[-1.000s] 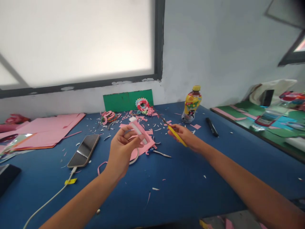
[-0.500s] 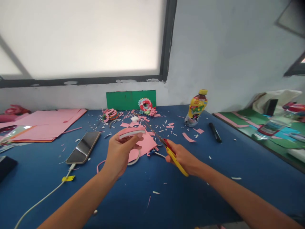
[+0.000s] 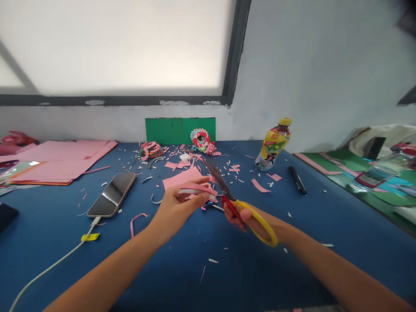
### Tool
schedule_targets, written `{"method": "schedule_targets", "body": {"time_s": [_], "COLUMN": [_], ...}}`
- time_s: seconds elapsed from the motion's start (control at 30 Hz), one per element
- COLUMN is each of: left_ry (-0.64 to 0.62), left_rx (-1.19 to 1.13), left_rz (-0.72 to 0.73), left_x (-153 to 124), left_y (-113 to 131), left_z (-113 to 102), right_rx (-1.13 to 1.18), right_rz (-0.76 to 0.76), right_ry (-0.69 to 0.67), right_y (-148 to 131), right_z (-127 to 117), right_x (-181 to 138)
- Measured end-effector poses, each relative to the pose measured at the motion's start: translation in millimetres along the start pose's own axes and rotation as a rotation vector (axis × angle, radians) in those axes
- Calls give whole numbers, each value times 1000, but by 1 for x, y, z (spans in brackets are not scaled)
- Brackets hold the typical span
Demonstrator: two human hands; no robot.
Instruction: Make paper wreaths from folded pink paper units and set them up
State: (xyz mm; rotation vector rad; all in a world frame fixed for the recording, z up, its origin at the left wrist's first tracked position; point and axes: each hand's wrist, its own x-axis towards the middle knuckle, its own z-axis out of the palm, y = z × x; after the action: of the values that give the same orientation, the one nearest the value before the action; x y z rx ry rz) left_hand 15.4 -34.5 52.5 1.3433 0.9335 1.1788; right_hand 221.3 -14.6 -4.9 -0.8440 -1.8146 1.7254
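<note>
Between the thumb and fingers of my left hand (image 3: 180, 208) is a curved pink-and-white strip (image 3: 198, 189), its free end pointing right. My right hand (image 3: 242, 216) grips a pair of scissors (image 3: 229, 195) with one red and one yellow handle, the blades angled up and away to the left, close to the strip's end. Whether the blades are parted is hard to make out. Beneath and beyond my left hand lies a sheet of pink paper (image 3: 178, 178) on the blue table. A narrow pink strip (image 3: 132, 223) lies left of my left wrist.
Paper scraps litter the table around paper rings (image 3: 151, 150) and a red ring wreath (image 3: 199, 138) near a green board (image 3: 162, 131). A charging phone (image 3: 113, 195) and pink sheets (image 3: 58, 162) lie left; a drink bottle (image 3: 273, 145) and black marker (image 3: 297, 180) are right.
My left hand has shifted right with the strip, nearer the scissors. My right hand has turned the scissors, so the handles show wider. The camera view has shifted slightly.
</note>
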Motion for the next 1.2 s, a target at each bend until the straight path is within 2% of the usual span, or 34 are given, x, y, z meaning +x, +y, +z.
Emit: {"method": "schedule_targets", "body": {"time_s": [0.13, 0.27, 0.6, 0.83, 0.93, 1.07, 1.2], "left_ry": [-10, -4, 20, -30, -9, 12, 56], "left_rx": [77, 142, 111, 43, -24, -70, 12], "left_rz": [4, 35, 101, -17, -8, -2, 46], "left_x": [1, 2, 4, 3, 1, 1, 1], "left_y": [-2, -3, -6, -5, -3, -2, -1], "left_z": [0, -1, -4, -5, -5, -6, -9], "right_rx": [-26, 68, 191, 223, 95, -231, -560], "right_rz": [26, 14, 56, 50, 12, -24, 30], "right_ry": [-55, -77, -195, -243, -144, 62, 111], "right_y": [2, -1, -6, -4, -6, -16, -31], "right_z": [1, 3, 2, 0, -7, -16, -16], "right_x": [-3, -2, -1, -1, -2, -8, -12]}}
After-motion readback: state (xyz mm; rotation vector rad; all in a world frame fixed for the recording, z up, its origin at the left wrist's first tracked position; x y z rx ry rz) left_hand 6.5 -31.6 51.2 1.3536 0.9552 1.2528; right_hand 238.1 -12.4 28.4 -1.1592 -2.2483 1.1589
